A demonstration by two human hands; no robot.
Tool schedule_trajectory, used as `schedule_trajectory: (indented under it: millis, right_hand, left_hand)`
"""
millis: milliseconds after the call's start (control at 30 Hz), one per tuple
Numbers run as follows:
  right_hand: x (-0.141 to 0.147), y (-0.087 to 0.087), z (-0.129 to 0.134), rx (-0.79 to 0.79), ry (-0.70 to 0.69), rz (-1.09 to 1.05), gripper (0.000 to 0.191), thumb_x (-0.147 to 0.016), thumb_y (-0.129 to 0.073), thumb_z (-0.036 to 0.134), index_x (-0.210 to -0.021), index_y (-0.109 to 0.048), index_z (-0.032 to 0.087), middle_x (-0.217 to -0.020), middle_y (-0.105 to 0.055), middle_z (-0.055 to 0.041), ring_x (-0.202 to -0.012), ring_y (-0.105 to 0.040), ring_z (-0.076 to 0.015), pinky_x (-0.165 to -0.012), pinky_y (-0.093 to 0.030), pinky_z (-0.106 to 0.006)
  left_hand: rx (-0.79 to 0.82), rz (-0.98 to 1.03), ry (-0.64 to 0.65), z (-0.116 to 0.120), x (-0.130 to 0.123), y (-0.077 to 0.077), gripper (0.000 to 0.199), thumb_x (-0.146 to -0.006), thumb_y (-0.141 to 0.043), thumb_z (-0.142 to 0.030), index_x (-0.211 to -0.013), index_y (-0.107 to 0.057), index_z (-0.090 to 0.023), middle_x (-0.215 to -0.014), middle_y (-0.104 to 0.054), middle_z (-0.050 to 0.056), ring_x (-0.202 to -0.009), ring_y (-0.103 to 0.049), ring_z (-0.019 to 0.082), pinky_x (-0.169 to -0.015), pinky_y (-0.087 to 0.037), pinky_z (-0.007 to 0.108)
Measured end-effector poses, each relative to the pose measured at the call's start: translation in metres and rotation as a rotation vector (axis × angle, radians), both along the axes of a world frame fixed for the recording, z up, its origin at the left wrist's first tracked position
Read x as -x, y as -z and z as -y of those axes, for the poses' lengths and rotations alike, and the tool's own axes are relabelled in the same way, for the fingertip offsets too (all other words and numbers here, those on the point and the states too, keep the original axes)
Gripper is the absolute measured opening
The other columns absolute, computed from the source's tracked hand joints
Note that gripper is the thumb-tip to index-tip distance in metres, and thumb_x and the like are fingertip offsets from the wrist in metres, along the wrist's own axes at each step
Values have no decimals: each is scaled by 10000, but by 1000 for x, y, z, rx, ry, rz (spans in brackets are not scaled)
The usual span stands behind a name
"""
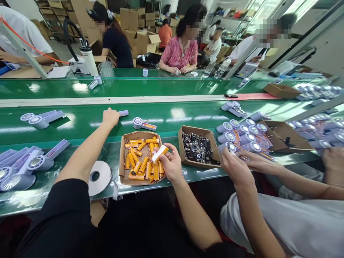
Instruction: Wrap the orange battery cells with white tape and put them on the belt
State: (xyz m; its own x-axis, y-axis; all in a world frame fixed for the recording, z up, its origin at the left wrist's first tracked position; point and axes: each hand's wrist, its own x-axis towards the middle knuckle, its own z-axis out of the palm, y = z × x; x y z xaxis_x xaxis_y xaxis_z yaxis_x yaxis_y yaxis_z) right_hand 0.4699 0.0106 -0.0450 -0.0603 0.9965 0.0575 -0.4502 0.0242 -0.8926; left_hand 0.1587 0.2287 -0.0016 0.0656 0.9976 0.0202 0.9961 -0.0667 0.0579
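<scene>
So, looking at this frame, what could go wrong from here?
The orange cell with a white strip in the right hand could slip and mix with the loose cells in the carton below.

The tape roll sits at the bench edge, its loose end hanging over; the left sleeve, close by, might snag it.

The left hand hides one end of the lavender part, so a poor grip might go unnoticed.

Beyond the shallow brown cardboard box [122, 161] of orange cylinders [148, 170], we have room over the glossy green belt [177, 114], right of the round-headed lilac plastic unit [138, 123]. Left of the box, a white tape roll [104, 175] blocks us; right, a brown carton [201, 165] of black parts [197, 147].
</scene>
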Motion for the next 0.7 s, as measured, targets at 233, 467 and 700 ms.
schedule_trajectory:
  millis: [233, 467, 700]
  right_hand:
    - [1, 2, 2, -18, -38, 48, 691, -762, -980, 596, -1234, -571, 302, -1089, -879, -92, -1018, -868, -327, -947, -718, -487]
    - [1, 2, 9, -86, -28, 157, 604, -830, -928, 569, -1246, -581, 301, -1096, -877, -103, -1092, -853, -319, -1030, -686, -510]
    - [1, 5, 8, -84, 9, 165, 612, -818, -935, 569, -1240, -586, 296, -1156, -872, -109, -1112, -849, -302, -1018, -690, -465]
  left_hand:
    - [-152, 234, 311, 81, -17, -18, 340, -1052, -554, -383, -1146, -805, -175, -1318, -736, 175, -1274, -613, 332, -1114, -488, 488]
    - [5, 677, 677, 189, -93, -14, 308, -1072, -647, -471, -1111, -834, -229, -1020, -845, 65, -884, -762, 214, -824, -550, 340]
    - [-14, 780, 698, 184, -100, -11, 222, -1052, -685, -374, -1113, -842, -229, -1062, -857, 72, -956, -792, 230, -877, -580, 354]
